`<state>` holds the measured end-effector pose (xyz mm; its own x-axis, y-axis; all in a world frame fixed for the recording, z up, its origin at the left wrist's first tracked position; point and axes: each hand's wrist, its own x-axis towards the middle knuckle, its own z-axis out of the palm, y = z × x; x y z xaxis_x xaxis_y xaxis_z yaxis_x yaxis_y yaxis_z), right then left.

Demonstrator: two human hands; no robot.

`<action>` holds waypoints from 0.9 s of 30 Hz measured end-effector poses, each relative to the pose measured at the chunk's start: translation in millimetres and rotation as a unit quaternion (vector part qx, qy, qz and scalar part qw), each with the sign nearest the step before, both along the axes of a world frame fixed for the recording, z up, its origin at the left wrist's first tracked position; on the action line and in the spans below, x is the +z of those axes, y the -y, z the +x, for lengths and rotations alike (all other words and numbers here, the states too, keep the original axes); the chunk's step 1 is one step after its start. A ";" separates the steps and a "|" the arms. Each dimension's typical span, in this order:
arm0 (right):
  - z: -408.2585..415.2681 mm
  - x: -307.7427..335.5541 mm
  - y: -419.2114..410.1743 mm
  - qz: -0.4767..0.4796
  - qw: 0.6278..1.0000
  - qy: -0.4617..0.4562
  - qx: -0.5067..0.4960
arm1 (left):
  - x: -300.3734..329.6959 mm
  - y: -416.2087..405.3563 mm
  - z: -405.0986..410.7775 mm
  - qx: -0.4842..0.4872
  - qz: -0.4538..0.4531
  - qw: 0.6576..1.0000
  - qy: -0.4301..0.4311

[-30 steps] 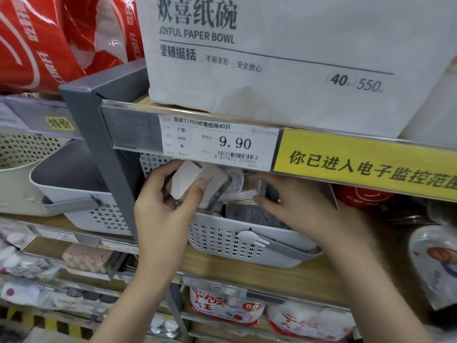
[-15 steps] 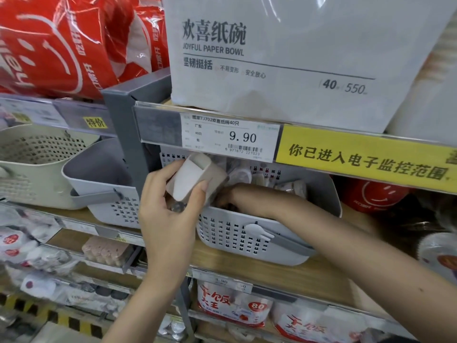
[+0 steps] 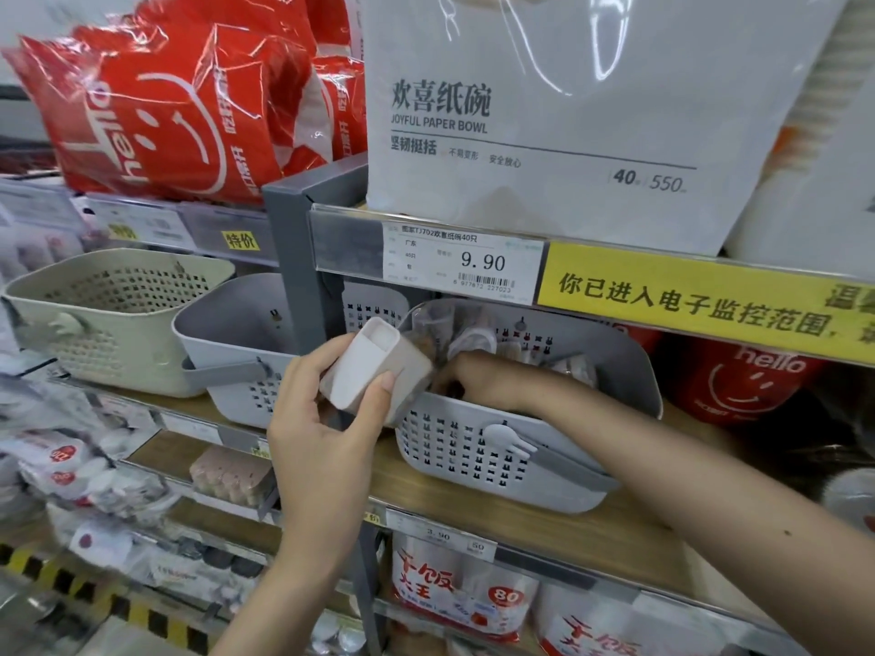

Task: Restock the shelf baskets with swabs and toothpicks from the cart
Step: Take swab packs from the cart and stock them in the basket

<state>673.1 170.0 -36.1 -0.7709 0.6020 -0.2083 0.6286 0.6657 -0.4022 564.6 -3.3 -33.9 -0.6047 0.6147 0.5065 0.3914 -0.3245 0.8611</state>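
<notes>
My left hand (image 3: 326, 433) grips a small beige-and-white box (image 3: 374, 369) by its long sides, just outside the grey basket (image 3: 473, 461). My right hand (image 3: 468, 378) reaches inside; its fingers are hidden. The box looks light, rigid and smooth, so side pressure suits it.

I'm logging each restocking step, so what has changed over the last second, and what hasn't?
The right hand, which was at the rim of the grey basket a second ago, has reached down into it among the packets; its fingers are now hidden. The left hand still grips the white and beige box at the basket's left edge, not yet put in. The basket stays on the shelf.
</notes>
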 end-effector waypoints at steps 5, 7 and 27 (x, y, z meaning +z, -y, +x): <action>7.5 6.5 1.8 0.016 0.998 -0.055 -0.006 | 0.8 7.6 -4.0 0.012 -0.003 1.000 0.003; 17.8 18.0 2.6 -0.006 0.991 -0.122 -0.044 | 1.5 9.1 -6.3 0.012 0.000 1.000 0.008; 65.6 31.1 48.3 -0.229 0.777 -0.493 -0.317 | 5.3 7.3 8.8 -0.071 -0.009 0.992 0.104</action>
